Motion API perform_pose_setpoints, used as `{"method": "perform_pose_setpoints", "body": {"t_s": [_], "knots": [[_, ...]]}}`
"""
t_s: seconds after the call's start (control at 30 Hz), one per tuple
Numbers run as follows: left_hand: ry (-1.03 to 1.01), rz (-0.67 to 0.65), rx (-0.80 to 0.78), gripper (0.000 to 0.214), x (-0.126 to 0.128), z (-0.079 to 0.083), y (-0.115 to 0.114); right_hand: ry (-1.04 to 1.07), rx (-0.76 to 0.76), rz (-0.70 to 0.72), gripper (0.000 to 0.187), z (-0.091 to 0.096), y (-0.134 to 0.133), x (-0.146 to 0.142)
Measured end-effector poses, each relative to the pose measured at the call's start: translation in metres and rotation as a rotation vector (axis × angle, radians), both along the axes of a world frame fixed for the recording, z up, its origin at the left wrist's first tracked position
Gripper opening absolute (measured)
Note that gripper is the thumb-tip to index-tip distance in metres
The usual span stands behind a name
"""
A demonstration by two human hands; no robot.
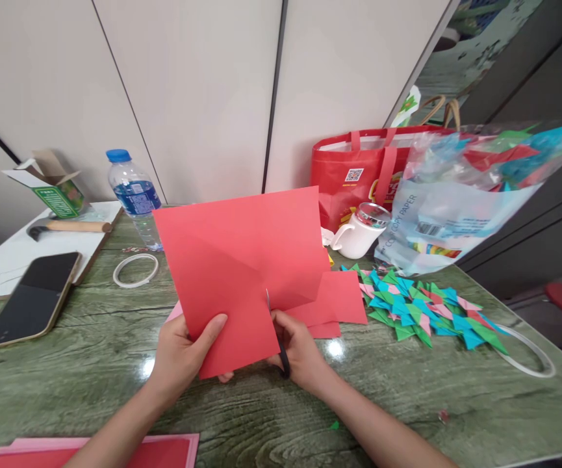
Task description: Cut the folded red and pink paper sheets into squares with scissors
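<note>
A large sheet of red paper (242, 247) is held up in front of me above the table. My left hand (183, 348) grips its lower left part, thumb on the front and fingers behind. My right hand (297, 348) is closed round the dark handle of a pair of scissors (284, 361). One blade shows in front of the sheet, and a cut runs up from the lower edge to it. The rest of the scissors is hidden by paper and fingers. Behind the sheet, cut red paper pieces (342, 299) lie on the table.
Folded paper pieces (412, 305) lie at right beside a white ring (536, 354). Farther back stand a white mug (361, 234), a red bag (329, 175) and a plastic bag (456, 214). At left are a bottle (137, 195), a tape roll (136, 270), a phone (34, 296) and a wooden-handled tool (78, 226).
</note>
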State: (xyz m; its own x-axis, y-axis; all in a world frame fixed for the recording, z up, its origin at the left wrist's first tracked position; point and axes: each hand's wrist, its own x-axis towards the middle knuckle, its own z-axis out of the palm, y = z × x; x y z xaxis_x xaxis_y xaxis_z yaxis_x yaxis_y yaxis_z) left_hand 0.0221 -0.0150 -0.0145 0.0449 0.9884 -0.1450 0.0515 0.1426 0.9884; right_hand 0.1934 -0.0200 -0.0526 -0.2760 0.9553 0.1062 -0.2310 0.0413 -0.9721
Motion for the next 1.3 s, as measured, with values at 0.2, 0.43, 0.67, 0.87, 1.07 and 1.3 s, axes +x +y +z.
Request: {"method": "perform_pose_setpoints", "body": {"t_s": [0.2, 0.43, 0.67, 0.87, 1.07, 1.3], "knots": [[-0.026, -0.022, -0.027, 0.025, -0.002, -0.001, -0.001, -0.033, -0.026, -0.023, 0.035, 0.0, 0.0, 0.0], [-0.027, -0.02, -0.048, 0.026, -0.002, -0.002, -0.001, -0.002, -0.111, -0.021, 0.031, -0.008, 0.0, -0.001], [-0.114, 0.022, 0.099, 0.023, -0.013, -0.005, 0.011, 0.005, -0.113, -0.026, 0.028, -0.002, 0.001, 0.0], [-0.198, 0.038, 0.073, 0.031, -0.02, -0.007, 0.019, -0.032, -0.147, 0.008, 0.028, -0.006, 0.0, 0.0], [0.086, 0.046, 0.124, 0.028, -0.024, -0.012, 0.019, 0.005, -0.065, 0.042, 0.033, 0.001, 0.0, -0.001], [0.173, -0.04, 0.14, 0.028, -0.025, -0.01, 0.021, -0.025, -0.056, 0.062, 0.032, 0.003, 0.0, 0.001]]}}
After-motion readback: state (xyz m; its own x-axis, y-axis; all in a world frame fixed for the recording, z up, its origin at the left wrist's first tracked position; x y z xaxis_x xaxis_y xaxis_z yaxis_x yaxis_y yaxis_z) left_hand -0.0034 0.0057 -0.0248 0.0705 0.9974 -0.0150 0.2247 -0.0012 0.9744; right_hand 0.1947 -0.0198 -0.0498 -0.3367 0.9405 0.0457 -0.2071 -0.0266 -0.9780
